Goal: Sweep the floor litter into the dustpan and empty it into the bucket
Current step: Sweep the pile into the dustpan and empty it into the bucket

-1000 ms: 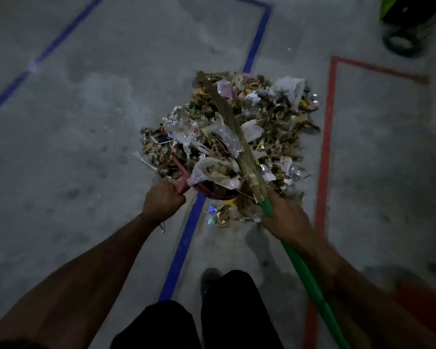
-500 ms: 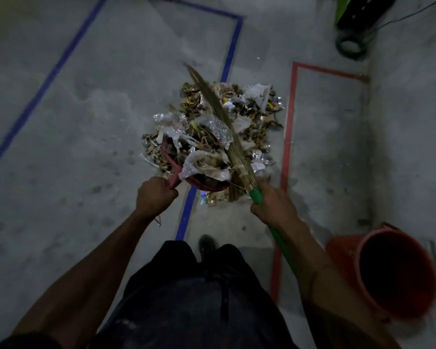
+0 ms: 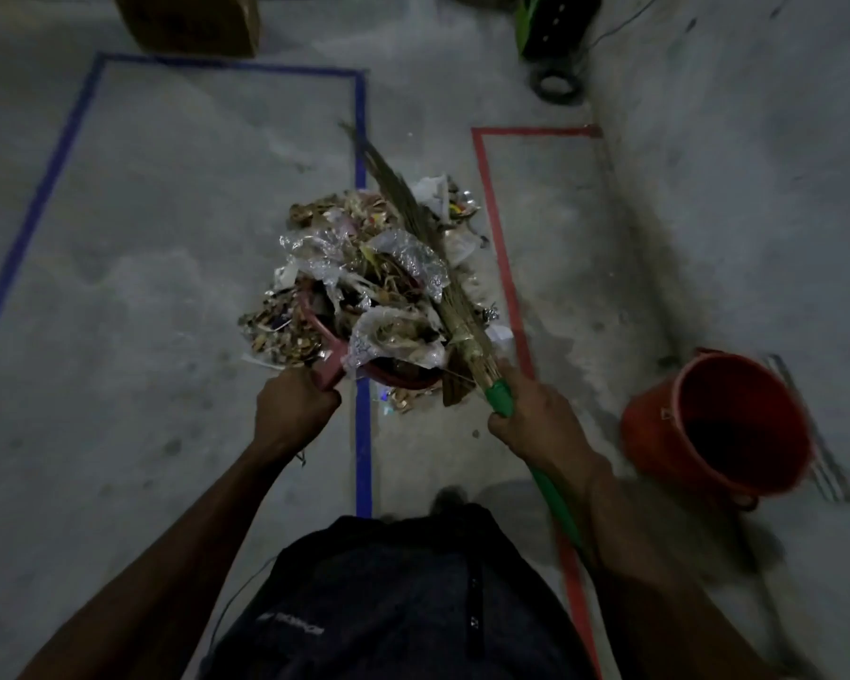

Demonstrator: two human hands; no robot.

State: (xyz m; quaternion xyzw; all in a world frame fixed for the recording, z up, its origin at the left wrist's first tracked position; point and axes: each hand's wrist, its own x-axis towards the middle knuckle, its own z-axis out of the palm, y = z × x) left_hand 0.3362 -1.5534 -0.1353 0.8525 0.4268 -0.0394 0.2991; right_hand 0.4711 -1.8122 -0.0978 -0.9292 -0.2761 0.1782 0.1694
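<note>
**Loaded dustpan and broom over the litter pile, bucket off to the right**

A cardboard box [image 3: 187, 22] sits at the far edge of the concrete floor [image 3: 143, 287], beyond a blue tape outline [image 3: 45, 188]. A red tape outline [image 3: 499, 238] runs just right of the litter pile [image 3: 364, 267], and a dark green-trimmed object [image 3: 555, 27] with a black ring [image 3: 558, 85] beside it lies near the wall. The orange bucket [image 3: 717, 429] stands open on the floor at the right, well apart from the pile, beside the person's right forearm.

The left hand [image 3: 290, 409] has its grip clenched round the pink handle of the dustpan [image 3: 330, 355], which is heaped with plastic wrap and scraps. The right hand [image 3: 536, 424] grasps the green handle of the broom [image 3: 438, 267], whose bristles lie across the heaped litter, pointing away from the person. Loose scraps remain on the floor around and under the dustpan.
</note>
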